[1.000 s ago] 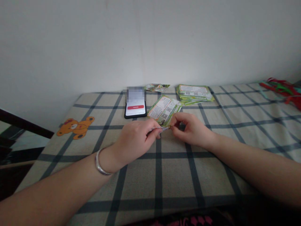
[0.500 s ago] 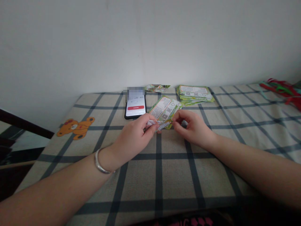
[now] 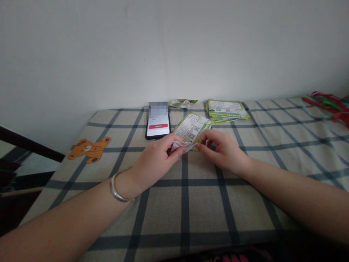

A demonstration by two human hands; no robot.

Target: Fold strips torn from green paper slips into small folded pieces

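Observation:
My left hand [image 3: 158, 158], a silver bangle [image 3: 117, 189] on its wrist, pinches one end of a small folded paper [image 3: 180, 145] between thumb and fingers. The other end of that paper is pinched by my right hand [image 3: 222, 147]. Both hands hold it just above the tablecloth, and the fingers hide much of it. Right behind the folded paper lies a flat green and white printed card [image 3: 192, 125] with a square code on it.
A phone [image 3: 158, 125] with a lit screen lies left of the card. Crumpled printed paper [image 3: 184, 103] and a stack of green cards [image 3: 226, 109] are by the wall. A bear cutout [image 3: 89, 149] is at left, red and green cloth [image 3: 329, 107] at far right. Checked cloth [image 3: 163, 214] covers the table.
My right fingers have shifted slightly left along the folded paper, closer to my left hand. The whole view has tilted a little; the other things lie as before.

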